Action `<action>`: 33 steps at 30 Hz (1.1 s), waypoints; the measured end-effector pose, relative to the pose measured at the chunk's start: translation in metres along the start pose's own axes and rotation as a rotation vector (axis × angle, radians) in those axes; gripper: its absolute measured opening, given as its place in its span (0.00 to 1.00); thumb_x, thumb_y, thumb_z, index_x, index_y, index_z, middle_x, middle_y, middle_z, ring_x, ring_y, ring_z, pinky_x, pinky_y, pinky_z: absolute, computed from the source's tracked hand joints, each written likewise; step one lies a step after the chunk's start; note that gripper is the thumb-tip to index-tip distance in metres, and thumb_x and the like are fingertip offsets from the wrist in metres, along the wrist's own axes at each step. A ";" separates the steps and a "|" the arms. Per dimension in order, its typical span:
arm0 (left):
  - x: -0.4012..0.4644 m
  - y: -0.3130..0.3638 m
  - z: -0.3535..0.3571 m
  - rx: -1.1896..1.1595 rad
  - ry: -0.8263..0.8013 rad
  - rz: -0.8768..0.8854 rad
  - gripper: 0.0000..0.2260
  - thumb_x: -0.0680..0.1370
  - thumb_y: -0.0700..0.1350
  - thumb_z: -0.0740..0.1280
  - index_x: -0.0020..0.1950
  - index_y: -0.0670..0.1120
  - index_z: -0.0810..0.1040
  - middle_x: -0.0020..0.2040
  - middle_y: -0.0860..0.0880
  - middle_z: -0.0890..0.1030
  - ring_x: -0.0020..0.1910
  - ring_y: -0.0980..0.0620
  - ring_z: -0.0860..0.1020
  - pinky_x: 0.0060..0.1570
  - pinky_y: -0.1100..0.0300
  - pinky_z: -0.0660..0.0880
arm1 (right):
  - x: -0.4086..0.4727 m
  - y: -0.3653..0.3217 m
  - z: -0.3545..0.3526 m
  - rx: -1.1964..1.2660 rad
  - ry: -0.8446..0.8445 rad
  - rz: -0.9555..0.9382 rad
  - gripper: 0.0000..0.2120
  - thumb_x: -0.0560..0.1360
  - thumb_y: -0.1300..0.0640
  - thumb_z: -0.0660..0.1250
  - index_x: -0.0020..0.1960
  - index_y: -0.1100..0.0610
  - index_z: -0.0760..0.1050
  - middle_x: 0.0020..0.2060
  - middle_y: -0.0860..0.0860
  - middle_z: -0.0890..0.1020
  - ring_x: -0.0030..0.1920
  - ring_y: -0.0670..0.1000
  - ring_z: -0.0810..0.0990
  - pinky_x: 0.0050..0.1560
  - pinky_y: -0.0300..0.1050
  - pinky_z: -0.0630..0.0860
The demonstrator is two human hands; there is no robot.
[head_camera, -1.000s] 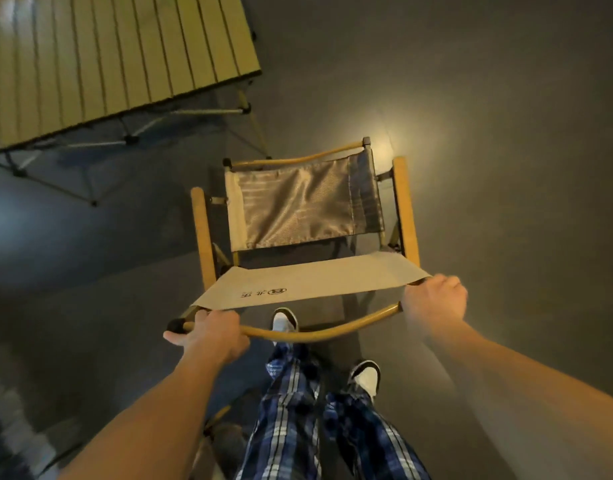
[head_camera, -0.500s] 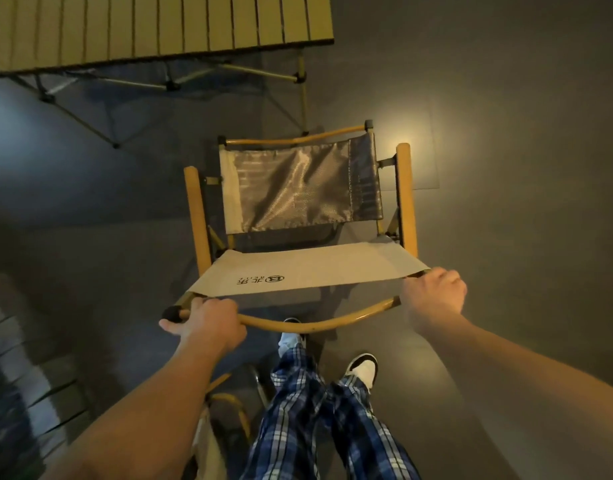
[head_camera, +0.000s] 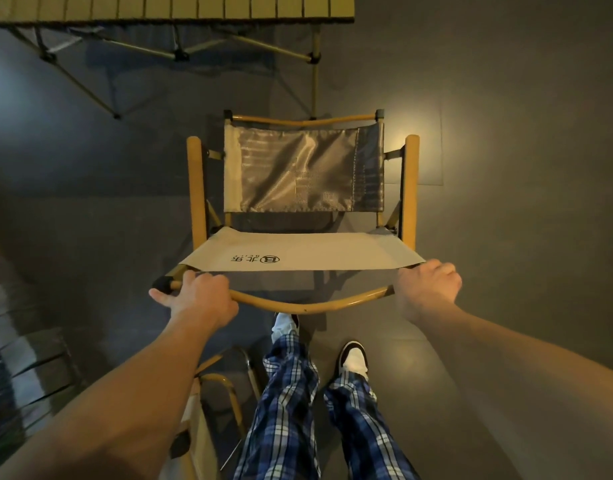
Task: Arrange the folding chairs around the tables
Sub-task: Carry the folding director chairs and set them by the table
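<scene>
From the head camera I see one unfolded folding chair (head_camera: pixel 303 188), tan frame, beige backrest, grey mesh seat, standing on the dark floor (head_camera: pixel 506 133) near the slatted table (head_camera: pixel 166 8). My left hand (head_camera: pixel 197 299) and right hand (head_camera: pixel 428 287) each grasp its curved top bar. A second chair (head_camera: pixel 208 420) sits partly visible by my legs.

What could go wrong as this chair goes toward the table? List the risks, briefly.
1. The folding chair is carried by its curved top bar, gripped by the left hand and right hand; its front could strike the table leg just ahead.
2. A second chair stands low beside the person's left leg; a foot could catch it.
3. Dim lighting makes the table's brace feet easy to miss.
</scene>
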State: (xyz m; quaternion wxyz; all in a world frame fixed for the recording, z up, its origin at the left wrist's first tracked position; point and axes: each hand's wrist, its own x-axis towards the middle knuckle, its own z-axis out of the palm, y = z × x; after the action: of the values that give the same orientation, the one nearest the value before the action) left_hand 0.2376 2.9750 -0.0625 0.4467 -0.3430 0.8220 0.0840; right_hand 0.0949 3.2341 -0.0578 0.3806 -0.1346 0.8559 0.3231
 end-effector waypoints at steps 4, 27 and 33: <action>0.003 -0.009 0.001 0.001 0.019 0.012 0.08 0.76 0.42 0.59 0.44 0.53 0.75 0.48 0.49 0.70 0.60 0.45 0.64 0.61 0.19 0.47 | -0.002 -0.006 -0.002 0.004 0.032 -0.009 0.16 0.77 0.54 0.64 0.63 0.58 0.76 0.55 0.61 0.74 0.55 0.62 0.72 0.52 0.53 0.75; -0.031 -0.075 0.054 -0.337 0.437 0.051 0.26 0.79 0.50 0.62 0.76 0.46 0.62 0.76 0.43 0.62 0.77 0.42 0.55 0.73 0.41 0.58 | -0.042 -0.074 -0.043 0.142 0.223 -0.663 0.35 0.74 0.43 0.69 0.76 0.51 0.58 0.65 0.57 0.73 0.66 0.60 0.69 0.66 0.59 0.69; -0.110 -0.109 0.142 -0.581 0.382 -0.244 0.20 0.80 0.52 0.60 0.70 0.45 0.70 0.69 0.43 0.71 0.71 0.41 0.65 0.69 0.44 0.64 | -0.119 -0.140 -0.046 -0.075 0.503 -1.072 0.41 0.74 0.38 0.67 0.79 0.49 0.51 0.74 0.55 0.63 0.73 0.59 0.59 0.72 0.58 0.60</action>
State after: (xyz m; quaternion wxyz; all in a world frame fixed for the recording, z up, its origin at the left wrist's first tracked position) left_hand 0.4432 3.0103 -0.0401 0.1758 -0.5608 0.7854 0.1944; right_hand 0.2159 3.0961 -0.0096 0.2710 -0.6341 0.7204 0.0742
